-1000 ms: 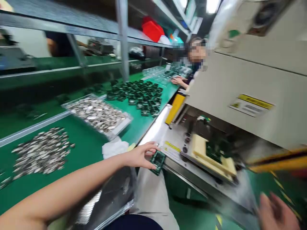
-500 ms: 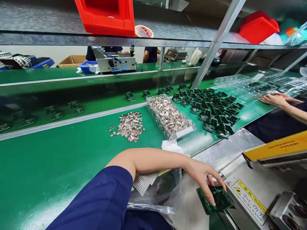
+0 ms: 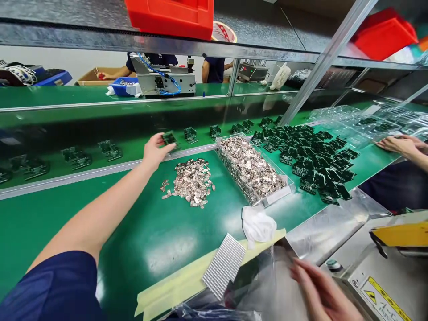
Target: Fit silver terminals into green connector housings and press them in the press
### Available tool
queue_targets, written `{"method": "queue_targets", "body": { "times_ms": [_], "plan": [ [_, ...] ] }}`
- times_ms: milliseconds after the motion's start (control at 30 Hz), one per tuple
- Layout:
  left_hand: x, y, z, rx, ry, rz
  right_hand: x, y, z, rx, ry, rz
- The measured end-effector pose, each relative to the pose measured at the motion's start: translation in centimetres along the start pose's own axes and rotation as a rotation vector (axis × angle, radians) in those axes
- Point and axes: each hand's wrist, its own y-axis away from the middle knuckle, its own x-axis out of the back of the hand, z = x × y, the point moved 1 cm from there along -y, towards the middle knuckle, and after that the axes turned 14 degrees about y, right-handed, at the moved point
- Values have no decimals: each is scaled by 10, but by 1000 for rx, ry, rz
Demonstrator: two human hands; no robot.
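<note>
Half a second ago the left hand (image 3: 155, 150) was at lower right beside the machine (image 3: 363, 272); now, left of the frame's centre, it pinches a green circuit board (image 3: 169, 138). That puts the board well apart from the machine and near the spaced boards (image 3: 190, 134) beyond the tabletop (image 3: 133, 223). The right hand (image 3: 323, 290), blurred at lower right, may be bare; I cannot tell.

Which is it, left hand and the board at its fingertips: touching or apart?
Touching. The head view shows the left hand holding the board between thumb and fingers.
</note>
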Motion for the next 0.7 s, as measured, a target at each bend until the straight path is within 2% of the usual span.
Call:
{"method": "queue_targets", "body": {
  "times_ms": [67, 167, 233, 300, 367, 467, 600, 700],
  "plan": [
    [19, -32, -24, 34, -56, 145, -43, -35, -19, 143, -53, -203],
    [18, -60, -49, 76, -80, 162, -113, -95, -52, 192, -54, -408],
    [10, -67, -61, 90, -95, 155, -149, -127, -71, 186, 86, -436],
    [9, -64, -69, 76, -118, 155, -174, -147, -83, 195, 228, -424],
    [23, -53, -74, 37, -160, 158, -187, -155, -88, 225, 357, -402],
    [73, -27, -73, -24, -267, 197, -196, -154, -84, 273, 497, -376],
    [153, -3, -54, -22, -467, 375, -199, -154, -68, 307, 438, -370],
    [183, -9, -41, 42, -590, 400, -199, -154, -59, 314, 389, -395]
  ]
}}
